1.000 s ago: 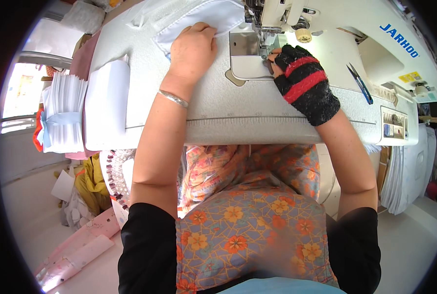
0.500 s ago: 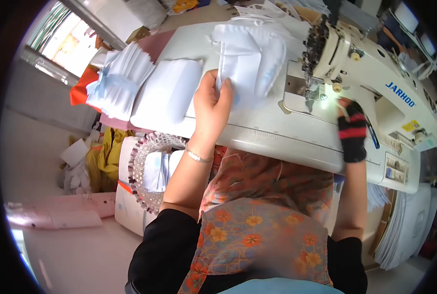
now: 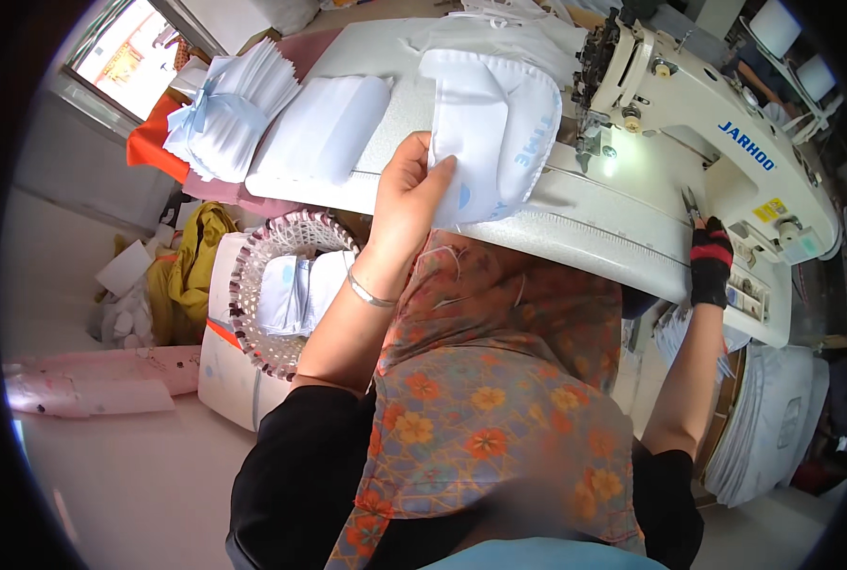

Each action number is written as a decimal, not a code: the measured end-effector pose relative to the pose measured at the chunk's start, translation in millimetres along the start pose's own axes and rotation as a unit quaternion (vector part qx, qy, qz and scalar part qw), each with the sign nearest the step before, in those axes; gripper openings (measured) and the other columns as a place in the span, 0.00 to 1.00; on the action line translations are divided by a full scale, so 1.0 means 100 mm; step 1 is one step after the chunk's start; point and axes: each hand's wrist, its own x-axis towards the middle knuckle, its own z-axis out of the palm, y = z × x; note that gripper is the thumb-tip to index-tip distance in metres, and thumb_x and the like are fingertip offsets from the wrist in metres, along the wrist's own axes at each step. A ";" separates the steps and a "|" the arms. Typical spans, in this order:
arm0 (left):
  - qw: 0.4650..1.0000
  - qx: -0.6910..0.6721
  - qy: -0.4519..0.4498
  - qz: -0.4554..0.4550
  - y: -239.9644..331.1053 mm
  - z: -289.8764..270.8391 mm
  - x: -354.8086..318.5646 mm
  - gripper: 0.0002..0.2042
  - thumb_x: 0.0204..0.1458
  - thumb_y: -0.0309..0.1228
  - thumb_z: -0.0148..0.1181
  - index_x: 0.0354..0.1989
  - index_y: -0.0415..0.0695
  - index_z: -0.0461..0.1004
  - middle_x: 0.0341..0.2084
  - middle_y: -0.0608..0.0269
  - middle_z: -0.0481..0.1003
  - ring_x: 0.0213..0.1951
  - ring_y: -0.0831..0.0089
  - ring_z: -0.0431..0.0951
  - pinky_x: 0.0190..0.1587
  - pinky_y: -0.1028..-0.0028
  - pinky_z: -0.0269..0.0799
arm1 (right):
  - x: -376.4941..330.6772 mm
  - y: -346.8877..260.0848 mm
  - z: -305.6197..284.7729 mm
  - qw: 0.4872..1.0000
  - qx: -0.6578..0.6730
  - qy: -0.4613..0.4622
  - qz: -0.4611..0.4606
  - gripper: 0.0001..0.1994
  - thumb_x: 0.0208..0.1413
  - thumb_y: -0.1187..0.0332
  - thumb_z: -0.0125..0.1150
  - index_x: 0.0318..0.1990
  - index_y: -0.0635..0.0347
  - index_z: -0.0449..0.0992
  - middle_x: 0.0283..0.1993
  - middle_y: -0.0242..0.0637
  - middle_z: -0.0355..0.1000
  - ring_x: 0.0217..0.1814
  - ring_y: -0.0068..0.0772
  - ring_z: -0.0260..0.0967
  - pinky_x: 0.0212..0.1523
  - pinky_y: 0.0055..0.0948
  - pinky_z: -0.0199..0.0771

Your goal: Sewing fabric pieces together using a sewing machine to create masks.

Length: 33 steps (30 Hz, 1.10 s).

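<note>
My left hand (image 3: pixel 414 187) pinches a white cloth piece (image 3: pixel 485 133) between thumb and fingers at its left edge. The piece has a curved, stitched rim and pale blue print, and hangs over the front part of the sewing table (image 3: pixel 613 228). My right hand (image 3: pixel 711 261), in a black and red fingerless glove, is closed around small scissors (image 3: pixel 692 205) at the table's right. Their metal blades point away from me; the handles are hidden in the hand. The lit needle area of the sewing machine (image 3: pixel 751 142) lies between my hands, with neither hand touching it.
A folded white cloth stack (image 3: pixel 324 128) and a tied bundle of white pieces (image 3: pixel 229 114) lie at the left. Below them is a round woven basket (image 3: pixel 243 285) holding white pieces. White scraps (image 3: pixel 509 38) lie at the back; stacked white sheets (image 3: pixel 765 427) stand at lower right.
My right hand has moved from beside the needle toward me and to the right, and now holds the scissors. The cloth in my left hand is spread flatter. The view has shifted slightly.
</note>
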 end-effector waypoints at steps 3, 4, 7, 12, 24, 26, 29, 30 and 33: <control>1.000 0.029 -0.005 -0.003 0.03 0.03 -0.07 0.10 0.61 0.22 0.55 0.50 0.37 0.70 0.37 0.66 0.77 0.37 0.83 0.75 0.41 0.79 0.72 | -0.17 -0.40 -0.16 0.934 0.282 -0.097 0.198 0.16 0.62 0.56 0.58 0.47 0.58 0.80 0.30 0.37 0.77 0.28 0.30 0.73 0.30 0.29 0.73; 0.999 0.036 -0.008 0.011 0.04 0.05 -0.08 0.10 0.61 0.22 0.55 0.50 0.36 0.70 0.38 0.65 0.77 0.38 0.83 0.75 0.42 0.79 0.72 | -0.31 -0.60 -0.21 0.927 0.352 -0.050 0.122 0.14 0.62 0.57 0.59 0.47 0.56 0.80 0.24 0.27 0.70 0.21 0.16 0.63 0.22 0.21 0.61; 0.998 0.049 -0.019 0.031 0.04 0.10 -0.06 0.11 0.60 0.23 0.57 0.50 0.36 0.72 0.37 0.65 0.77 0.38 0.83 0.75 0.42 0.80 0.71 | -0.56 -1.20 -0.46 0.915 0.395 -0.079 0.038 0.09 0.64 0.66 0.57 0.47 0.57 0.79 0.28 0.27 0.71 0.27 0.20 0.66 0.29 0.23 0.65; 0.987 0.150 -0.052 -0.002 0.01 0.20 -0.12 0.07 0.60 0.27 0.61 0.43 0.36 0.77 0.30 0.68 0.78 0.32 0.84 0.73 0.37 0.79 0.70 | -0.56 -1.96 -0.76 0.905 0.382 -0.041 -0.181 0.12 0.54 0.74 0.67 0.46 0.59 0.78 0.38 0.30 0.74 0.38 0.22 0.68 0.44 0.23 0.69; 0.972 0.161 -0.147 0.082 -0.07 0.25 -0.32 0.06 0.58 0.27 0.64 0.39 0.36 0.79 0.29 0.64 0.80 0.33 0.80 0.76 0.37 0.76 0.72 | -0.70 -2.37 -0.65 0.915 0.324 0.007 -0.242 0.14 0.48 0.64 0.73 0.42 0.54 0.81 0.34 0.34 0.77 0.31 0.35 0.75 0.33 0.32 0.75; 0.976 0.134 -0.159 0.068 -0.08 0.26 -0.33 0.06 0.59 0.26 0.63 0.40 0.36 0.78 0.31 0.63 0.80 0.35 0.80 0.76 0.39 0.76 0.72 | -0.70 -2.37 -0.65 0.916 0.326 -0.004 -0.234 0.13 0.48 0.65 0.73 0.41 0.55 0.81 0.33 0.34 0.77 0.31 0.35 0.75 0.33 0.32 0.75; 0.981 0.083 -0.171 0.048 -0.07 0.29 -0.34 0.07 0.60 0.25 0.61 0.44 0.37 0.77 0.37 0.63 0.80 0.41 0.79 0.76 0.44 0.76 0.72 | -0.70 -2.37 -0.67 0.919 0.309 0.003 -0.247 0.13 0.48 0.64 0.73 0.41 0.55 0.81 0.33 0.35 0.77 0.31 0.35 0.75 0.33 0.32 0.75; 0.982 0.056 -0.174 0.039 -0.06 0.30 -0.34 0.08 0.60 0.24 0.60 0.45 0.37 0.76 0.39 0.63 0.79 0.42 0.79 0.76 0.45 0.76 0.72 | -0.71 -2.38 -0.67 0.918 0.305 0.012 -0.254 0.13 0.48 0.64 0.73 0.41 0.55 0.81 0.33 0.35 0.77 0.31 0.36 0.75 0.33 0.32 0.75; 0.981 -0.004 -0.194 -0.014 -0.01 0.31 -0.34 0.09 0.62 0.23 0.57 0.50 0.38 0.74 0.42 0.63 0.79 0.44 0.79 0.75 0.48 0.76 0.71 | -0.72 -2.40 -0.66 0.912 0.304 0.040 -0.273 0.12 0.48 0.64 0.73 0.41 0.54 0.82 0.33 0.36 0.77 0.31 0.38 0.76 0.32 0.33 0.75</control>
